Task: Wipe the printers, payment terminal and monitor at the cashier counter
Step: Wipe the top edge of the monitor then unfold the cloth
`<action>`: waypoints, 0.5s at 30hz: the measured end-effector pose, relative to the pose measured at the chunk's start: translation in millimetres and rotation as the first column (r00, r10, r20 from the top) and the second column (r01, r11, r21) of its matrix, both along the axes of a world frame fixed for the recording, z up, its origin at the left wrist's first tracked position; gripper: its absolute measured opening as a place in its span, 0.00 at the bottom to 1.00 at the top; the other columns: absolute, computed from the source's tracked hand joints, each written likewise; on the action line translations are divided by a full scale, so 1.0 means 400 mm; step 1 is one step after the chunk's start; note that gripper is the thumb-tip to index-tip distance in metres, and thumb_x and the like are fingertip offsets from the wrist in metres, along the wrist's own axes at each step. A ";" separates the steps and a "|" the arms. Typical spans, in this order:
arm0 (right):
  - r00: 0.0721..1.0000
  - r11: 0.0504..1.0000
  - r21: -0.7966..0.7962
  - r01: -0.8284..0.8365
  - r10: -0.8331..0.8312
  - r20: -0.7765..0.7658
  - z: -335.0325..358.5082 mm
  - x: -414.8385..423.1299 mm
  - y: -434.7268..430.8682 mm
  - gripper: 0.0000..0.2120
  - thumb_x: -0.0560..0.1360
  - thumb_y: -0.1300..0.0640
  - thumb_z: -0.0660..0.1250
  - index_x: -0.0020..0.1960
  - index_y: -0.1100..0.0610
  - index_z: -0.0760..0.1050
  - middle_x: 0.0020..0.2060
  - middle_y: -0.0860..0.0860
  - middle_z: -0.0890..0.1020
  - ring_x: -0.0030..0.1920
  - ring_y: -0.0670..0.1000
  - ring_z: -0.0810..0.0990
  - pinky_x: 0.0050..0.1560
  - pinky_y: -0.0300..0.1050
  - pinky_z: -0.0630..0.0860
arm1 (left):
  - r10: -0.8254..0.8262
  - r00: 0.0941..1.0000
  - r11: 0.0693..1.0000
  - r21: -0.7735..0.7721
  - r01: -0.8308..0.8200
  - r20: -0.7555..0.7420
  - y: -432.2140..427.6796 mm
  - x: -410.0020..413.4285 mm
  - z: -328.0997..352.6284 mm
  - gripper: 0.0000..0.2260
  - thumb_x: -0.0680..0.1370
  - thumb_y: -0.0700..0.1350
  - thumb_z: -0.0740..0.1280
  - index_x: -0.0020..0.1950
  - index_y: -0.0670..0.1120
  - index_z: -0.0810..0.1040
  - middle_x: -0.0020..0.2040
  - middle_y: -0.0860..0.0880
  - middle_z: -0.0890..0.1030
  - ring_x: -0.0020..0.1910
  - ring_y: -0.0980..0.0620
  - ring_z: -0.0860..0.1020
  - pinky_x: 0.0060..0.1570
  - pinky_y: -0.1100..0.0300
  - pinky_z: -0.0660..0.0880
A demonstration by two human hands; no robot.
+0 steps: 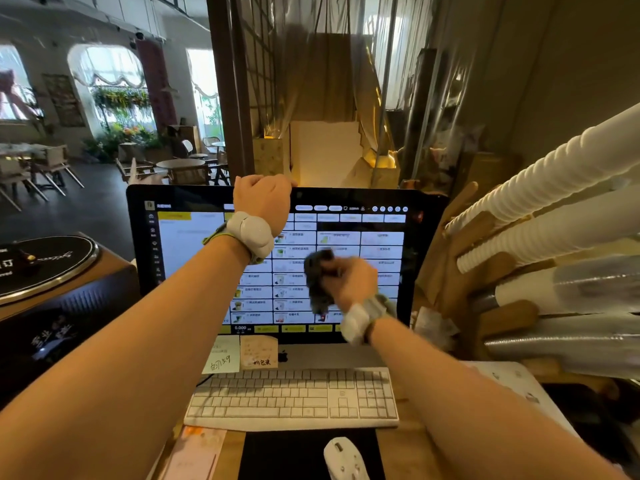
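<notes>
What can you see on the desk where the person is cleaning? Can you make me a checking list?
Surface: brown wooden counter, black mouse mat on it.
Job's things: black-framed lit monitor; dark grey cloth at its screen.
Clutter: white keyboard, white mouse, two paper notes, stacked white paper cups.
Grippers: left hand grips the monitor's top edge; right hand holds the cloth.
Cables: thin dark cable by the keyboard's left end.
Surroundings: café tables and chairs behind.
</notes>
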State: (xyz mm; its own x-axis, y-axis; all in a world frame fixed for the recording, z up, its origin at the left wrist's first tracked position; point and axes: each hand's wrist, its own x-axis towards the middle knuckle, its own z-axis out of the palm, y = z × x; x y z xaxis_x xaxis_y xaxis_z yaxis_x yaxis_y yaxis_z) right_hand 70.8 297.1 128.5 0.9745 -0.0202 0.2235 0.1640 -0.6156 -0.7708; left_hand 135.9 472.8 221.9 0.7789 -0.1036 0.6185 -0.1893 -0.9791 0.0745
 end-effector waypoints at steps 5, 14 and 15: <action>0.998 0.968 -0.251 0.001 -0.017 -0.060 -0.136 -0.044 -0.048 0.11 0.75 0.56 0.69 0.56 0.52 0.84 0.48 0.54 0.85 0.45 0.53 0.82 0.51 0.44 0.80 | -0.061 0.998 0.996 -0.057 0.062 0.020 -0.030 0.010 -0.001 0.19 0.80 0.39 0.53 0.64 0.50 0.78 0.57 0.48 0.83 0.63 0.40 0.73 0.68 0.42 0.64; 0.951 0.972 0.181 0.150 -0.192 0.243 0.226 0.093 -0.137 0.13 0.71 0.59 0.72 0.55 0.50 0.84 0.44 0.46 0.85 0.39 0.41 0.79 0.46 0.30 0.77 | -0.087 0.992 0.995 -0.049 0.083 -0.086 -0.092 0.015 0.006 0.22 0.80 0.40 0.48 0.68 0.51 0.74 0.61 0.49 0.81 0.67 0.39 0.71 0.71 0.39 0.58; 0.944 0.971 0.179 0.161 -0.205 0.259 0.231 0.094 -0.143 0.13 0.70 0.59 0.72 0.54 0.50 0.84 0.44 0.46 0.86 0.40 0.42 0.80 0.49 0.34 0.79 | -0.087 0.992 0.995 -0.054 0.083 -0.091 -0.100 0.008 0.008 0.22 0.81 0.39 0.48 0.69 0.51 0.74 0.62 0.49 0.81 0.67 0.40 0.70 0.72 0.40 0.57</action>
State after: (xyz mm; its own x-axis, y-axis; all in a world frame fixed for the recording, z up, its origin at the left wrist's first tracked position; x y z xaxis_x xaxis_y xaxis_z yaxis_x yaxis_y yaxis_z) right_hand 108.3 239.8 221.0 0.8523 -0.2473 0.4609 0.2774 -0.5333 -0.7991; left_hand 139.3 432.6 225.3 0.8231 -0.1424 0.5497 -0.2615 -0.9543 0.1444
